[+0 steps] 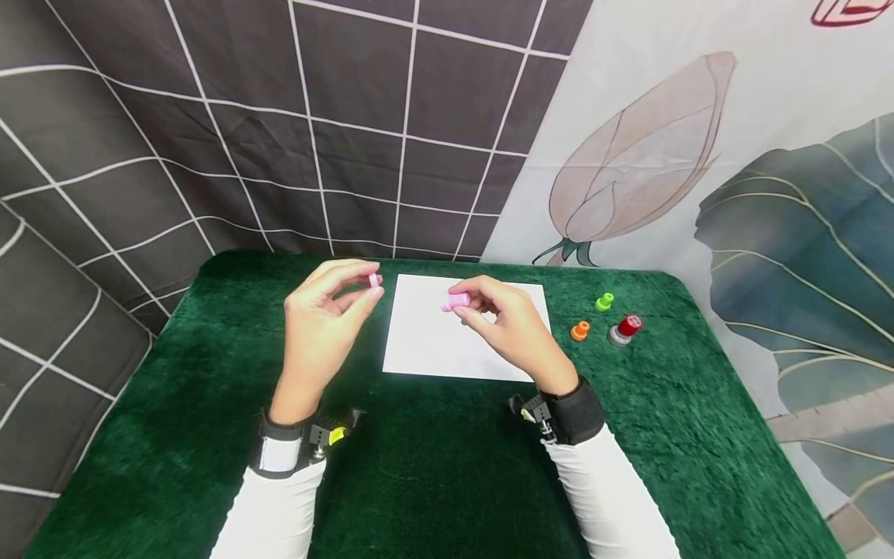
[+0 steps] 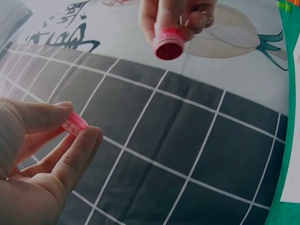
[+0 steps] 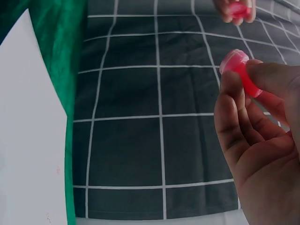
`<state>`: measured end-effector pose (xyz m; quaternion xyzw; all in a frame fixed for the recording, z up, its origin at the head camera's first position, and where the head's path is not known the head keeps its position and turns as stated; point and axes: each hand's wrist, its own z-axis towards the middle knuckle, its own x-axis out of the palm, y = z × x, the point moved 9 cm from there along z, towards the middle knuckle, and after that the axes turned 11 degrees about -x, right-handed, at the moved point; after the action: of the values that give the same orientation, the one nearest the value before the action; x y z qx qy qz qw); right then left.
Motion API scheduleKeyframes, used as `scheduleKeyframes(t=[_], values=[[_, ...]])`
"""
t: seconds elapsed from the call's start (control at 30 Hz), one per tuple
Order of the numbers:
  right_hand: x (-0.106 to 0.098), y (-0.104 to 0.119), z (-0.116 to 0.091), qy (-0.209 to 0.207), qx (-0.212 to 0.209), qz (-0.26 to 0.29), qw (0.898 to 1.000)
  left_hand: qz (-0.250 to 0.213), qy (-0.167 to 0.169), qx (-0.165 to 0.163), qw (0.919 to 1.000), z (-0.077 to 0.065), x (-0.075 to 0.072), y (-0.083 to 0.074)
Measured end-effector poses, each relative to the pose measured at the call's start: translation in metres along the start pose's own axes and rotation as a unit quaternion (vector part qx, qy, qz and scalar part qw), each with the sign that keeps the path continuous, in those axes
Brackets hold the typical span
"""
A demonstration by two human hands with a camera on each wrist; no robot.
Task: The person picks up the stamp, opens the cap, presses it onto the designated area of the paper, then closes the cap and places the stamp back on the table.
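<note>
My left hand (image 1: 323, 314) pinches a small pink cap (image 1: 373, 279) between thumb and fingertips, left of the paper. Its flat, disc-like side with small marks shows in the left wrist view. Over the white sheet of paper (image 1: 426, 341), my right hand (image 1: 513, 322) grips a small pink stamp (image 1: 458, 300) between thumb and fingers. The round dark red end of the stamp (image 2: 169, 50) faces the left wrist camera. A gap separates cap and stamp. Faint reddish marks show on the paper (image 3: 33, 140) in the right wrist view.
Right of the paper, a green stamp (image 1: 604, 301), an orange stamp (image 1: 580, 331) and a larger red-topped stamp with a grey base (image 1: 619, 335) stand on the green cloth (image 1: 433, 466). A dark gridded hanging (image 1: 356, 155) rises behind the table.
</note>
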<state>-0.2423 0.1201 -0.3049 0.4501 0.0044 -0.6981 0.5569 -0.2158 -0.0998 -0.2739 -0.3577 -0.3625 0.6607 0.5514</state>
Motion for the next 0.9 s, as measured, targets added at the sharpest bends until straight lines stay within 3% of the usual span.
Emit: scheduleKeyframes(t=[0.27,0.43,0.6,0.9], values=[[-0.006,0.006,-0.01,-0.034,0.03,0.054,0.998,0.034,0.045,-0.014,0.9983,-0.007,0.025,-0.011],[-0.012,0.027,-0.007,-0.038,0.017,0.056,0.998,0.057,0.066,-0.015,0.9961,-0.011,0.037,-0.027],[-0.015,0.036,-0.007,-0.048,0.005,0.058,0.997,0.059,0.095,-0.025,0.9934,-0.015,0.049,-0.03],[-0.007,0.022,-0.014,-0.067,-0.02,0.094,0.993,0.04,0.115,-0.022,0.9923,-0.02,0.058,-0.03]])
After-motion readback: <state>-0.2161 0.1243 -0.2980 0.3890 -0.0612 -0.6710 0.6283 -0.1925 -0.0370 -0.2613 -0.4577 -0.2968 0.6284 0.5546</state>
